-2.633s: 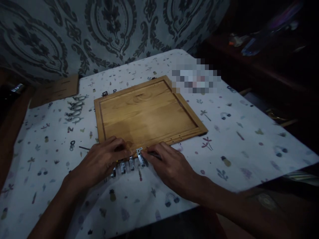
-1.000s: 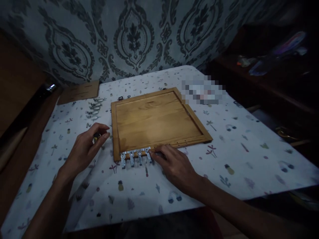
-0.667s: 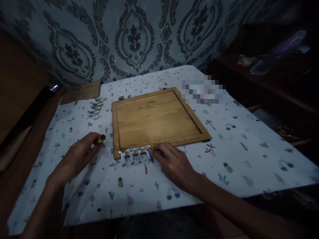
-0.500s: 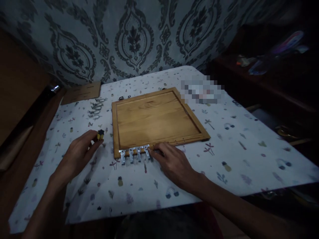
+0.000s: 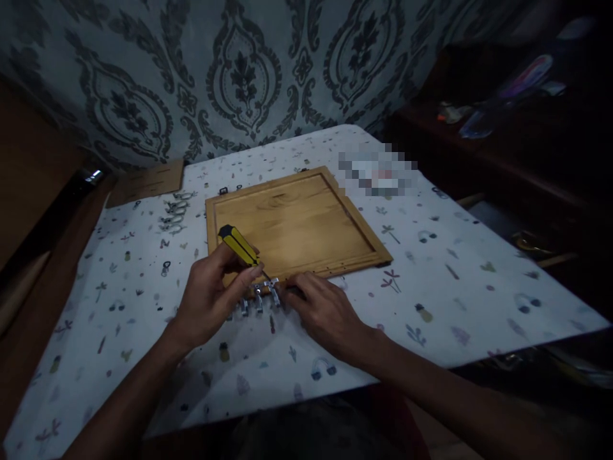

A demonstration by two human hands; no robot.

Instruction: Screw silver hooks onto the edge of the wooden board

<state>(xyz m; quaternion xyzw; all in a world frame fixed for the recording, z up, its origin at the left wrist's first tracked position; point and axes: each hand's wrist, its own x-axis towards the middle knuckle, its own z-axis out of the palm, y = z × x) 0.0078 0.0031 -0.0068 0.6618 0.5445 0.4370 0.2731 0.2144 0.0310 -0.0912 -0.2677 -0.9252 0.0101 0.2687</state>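
Now left fingers (image 5: 245, 281) pinch a yellow-black screwdriver (image 5: 238, 246), right fingers (image 5: 295, 301) a metal bracket (image 5: 273, 294).

You appear to be working in a dimly lit room of a home. The tablecloth (image 5: 431, 281) in front of you carries printed pineapples, rainbows and plants, a damask-patterned wall covering or curtain (image 5: 244, 76) rises behind it, and dark wooden furniture (image 5: 522, 150) stands to your right.

No text, label, brand, number or sign can be read: the patch (image 5: 378, 169) at the far right of the worktop (image 5: 460, 313) is pixelated, and the colourful item (image 5: 530, 75) beyond is too dark and blurred
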